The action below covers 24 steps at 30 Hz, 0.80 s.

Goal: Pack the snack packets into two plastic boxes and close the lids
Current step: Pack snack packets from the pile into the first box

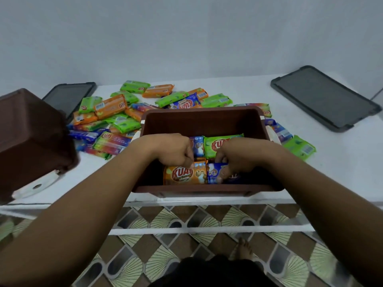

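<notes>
Hands work inside the open brown plastic box point(203, 119) at the near edge of the white table point(342, 162). The left hand point(176, 152) curls its fingers over the top edge of an orange foil snack packet point(182, 175) by the near wall, pinching it. The right hand point(238, 160) grasps a blue foil snack packet point(213, 172) just beside the orange one. Behind them in the box lies a green snack packet point(215, 143). Beyond the box, loose packets point(116, 117) are heaped. A second brown plastic box point(31, 131) sits at left, a dark grey plastic lid point(323, 98) at far right.

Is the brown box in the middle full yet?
Not full. The brown box holds a few packets low down; its inner walls show bare above.
</notes>
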Available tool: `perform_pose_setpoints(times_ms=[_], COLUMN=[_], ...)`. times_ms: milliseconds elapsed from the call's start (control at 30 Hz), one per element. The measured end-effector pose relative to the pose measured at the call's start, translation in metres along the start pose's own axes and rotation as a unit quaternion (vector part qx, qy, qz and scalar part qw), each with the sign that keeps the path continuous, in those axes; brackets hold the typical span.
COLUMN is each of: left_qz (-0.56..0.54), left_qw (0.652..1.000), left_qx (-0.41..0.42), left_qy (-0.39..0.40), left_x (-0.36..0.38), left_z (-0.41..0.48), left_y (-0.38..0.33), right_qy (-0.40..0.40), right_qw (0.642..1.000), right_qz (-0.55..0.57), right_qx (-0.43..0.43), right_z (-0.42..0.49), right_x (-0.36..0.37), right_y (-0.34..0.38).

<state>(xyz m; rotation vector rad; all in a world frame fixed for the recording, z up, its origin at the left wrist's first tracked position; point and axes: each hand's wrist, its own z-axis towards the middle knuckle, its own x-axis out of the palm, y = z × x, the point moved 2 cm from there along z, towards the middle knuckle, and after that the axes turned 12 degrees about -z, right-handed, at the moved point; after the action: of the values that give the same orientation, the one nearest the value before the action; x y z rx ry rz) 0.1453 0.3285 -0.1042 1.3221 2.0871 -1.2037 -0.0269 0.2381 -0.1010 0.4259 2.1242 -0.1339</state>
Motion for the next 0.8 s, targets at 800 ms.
perform_pose_setpoints(times_ms=[800], left_qz=[-0.069], left_qw=[0.995], left_qx=[0.061], left_qy=[-0.032], left_x=[-0.030], left_z=[-0.011], left_y=[-0.020], right_qy=[-0.026], right_qw=[0.995], right_qz=[0.031], right_qx=[-0.096], right_z=[-0.003], right_x=[-0.023], right_y=[-0.008])
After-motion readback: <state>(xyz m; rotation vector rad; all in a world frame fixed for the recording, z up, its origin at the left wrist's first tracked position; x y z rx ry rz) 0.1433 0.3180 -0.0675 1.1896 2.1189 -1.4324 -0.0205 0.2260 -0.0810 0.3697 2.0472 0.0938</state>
